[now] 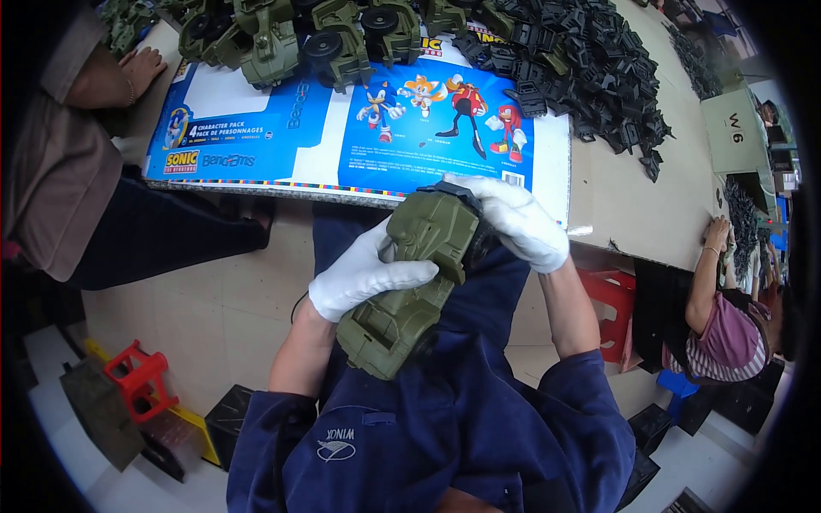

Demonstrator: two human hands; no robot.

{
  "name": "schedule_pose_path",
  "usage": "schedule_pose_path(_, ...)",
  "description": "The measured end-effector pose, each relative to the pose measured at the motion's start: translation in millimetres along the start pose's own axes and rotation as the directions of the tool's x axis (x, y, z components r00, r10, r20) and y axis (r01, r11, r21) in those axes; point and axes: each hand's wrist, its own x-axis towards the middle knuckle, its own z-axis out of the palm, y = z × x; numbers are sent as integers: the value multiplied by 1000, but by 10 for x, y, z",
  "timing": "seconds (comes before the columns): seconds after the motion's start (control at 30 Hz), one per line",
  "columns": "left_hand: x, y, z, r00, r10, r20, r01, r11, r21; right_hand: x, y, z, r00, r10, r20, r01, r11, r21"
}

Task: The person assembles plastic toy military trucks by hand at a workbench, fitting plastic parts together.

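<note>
A green toy military truck (433, 224) is held tilted above my lap, close to the table's near edge. My left hand (361, 272), in a white glove, is closed around its side, the thumb lying across the middle of the body. At the truck's far end sits a dark plastic front piece (463, 195). My gloved right hand (519, 224) pinches that piece against the body, fingers over its top edge; the fingertips are partly hidden. Black wheels show on the truck's right side. The open rear bed faces me.
Several green toy trucks (272, 53) are heaped at the table's far left. A large pile of black plastic parts (590, 73) lies at far right. Printed blue card sheets (329, 145) cover the table's near part. Co-workers sit left and right; a red stool (141, 376) stands lower left.
</note>
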Motion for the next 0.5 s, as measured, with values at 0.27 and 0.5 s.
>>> schedule_pose_path(0.27,71,-205,42,954,294,-63,-146,637,757,-82,-37,245,878,-465,115,382,538,-752)
schedule_pose_path(0.5,274,-558,68,696,718,-26,-644,640,420,-248,-78,426,852,-512,115,334,360,-871)
